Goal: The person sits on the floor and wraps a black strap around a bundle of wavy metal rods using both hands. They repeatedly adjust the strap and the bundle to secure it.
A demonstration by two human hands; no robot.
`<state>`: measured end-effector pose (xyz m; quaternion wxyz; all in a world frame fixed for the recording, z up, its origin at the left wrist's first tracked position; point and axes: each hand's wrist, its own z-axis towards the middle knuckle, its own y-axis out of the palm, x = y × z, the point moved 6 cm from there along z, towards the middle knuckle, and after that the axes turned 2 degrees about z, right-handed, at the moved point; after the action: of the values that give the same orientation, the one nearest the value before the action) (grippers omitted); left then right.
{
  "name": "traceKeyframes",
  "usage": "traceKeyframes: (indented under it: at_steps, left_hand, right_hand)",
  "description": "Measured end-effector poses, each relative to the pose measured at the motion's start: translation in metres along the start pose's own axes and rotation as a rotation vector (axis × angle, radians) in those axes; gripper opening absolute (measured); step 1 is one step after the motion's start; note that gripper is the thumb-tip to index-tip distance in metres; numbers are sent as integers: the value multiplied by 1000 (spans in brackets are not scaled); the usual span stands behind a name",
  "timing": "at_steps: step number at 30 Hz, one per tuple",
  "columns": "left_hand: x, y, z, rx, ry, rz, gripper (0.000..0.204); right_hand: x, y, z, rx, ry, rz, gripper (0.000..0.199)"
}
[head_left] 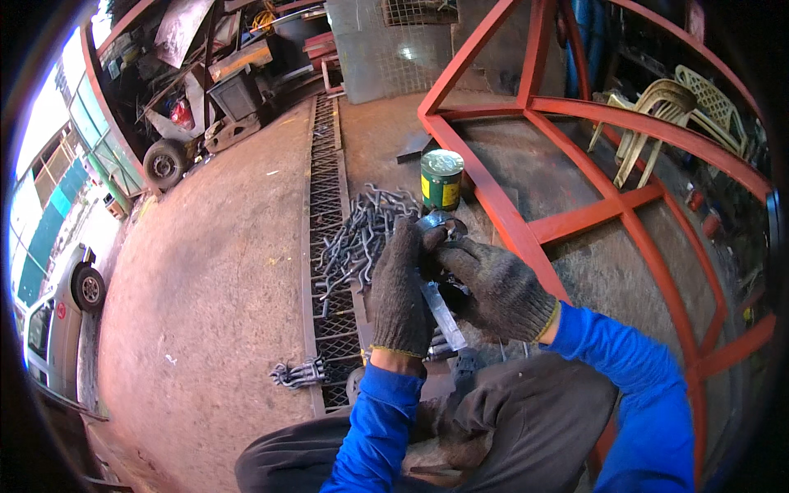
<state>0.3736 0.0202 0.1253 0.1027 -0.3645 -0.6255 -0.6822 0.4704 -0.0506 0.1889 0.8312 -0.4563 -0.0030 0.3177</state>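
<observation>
left hand [399, 283] and right hand [493, 279] grip a shiny strip [443, 317], seemingly working it, beside the floor grating [325, 160]'s right edge; next calls for steadiness.

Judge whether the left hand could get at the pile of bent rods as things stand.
Probably yes: the pile of bent rods lies ahead and to the left of the left hand, with nothing visible between them, though that hand seems busy beside the right hand.

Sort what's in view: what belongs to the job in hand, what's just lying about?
Likely in the job:
strip, between left hand and right hand
loose bent rods
rod bundle

Apparently just lying about:
chairs
wheel
bin
</observation>
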Motion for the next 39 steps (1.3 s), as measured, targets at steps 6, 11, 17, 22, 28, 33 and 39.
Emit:
traceKeyframes:
  at_steps: [6, 11, 17, 22, 28, 33, 39]
  left_hand:
    - [4, -3, 1, -26, 25, 12, 33]
    - [29, -28, 14, -50, 106, 16, 26]
    - [19, -22, 10, -50, 4, 41, 32]
    - [14, -10, 3, -13, 20, 267, 31]
    - [16, -29, 17, -91, -13, 170, 26]
    - [1, -11, 6, -158, -104, 343, 26]
    - [-11, -15, 7, -276, -273, 496, 27]
  right_hand:
    - [3, 17, -3, -144, -51, -21, 28]
    - [-5, 23, -11, -194, -303, 15, 24]
    - [0, 21, -3, -284, -74, 240, 29]
    - [8, 22, -10, -242, 16, 185, 26]
    - [12, 50, -36, -485, -205, -6, 18]
    - [39, 21, -20, -447, 36, 344, 31]
    - [65, -13, -19, -189, 418, 825, 31]
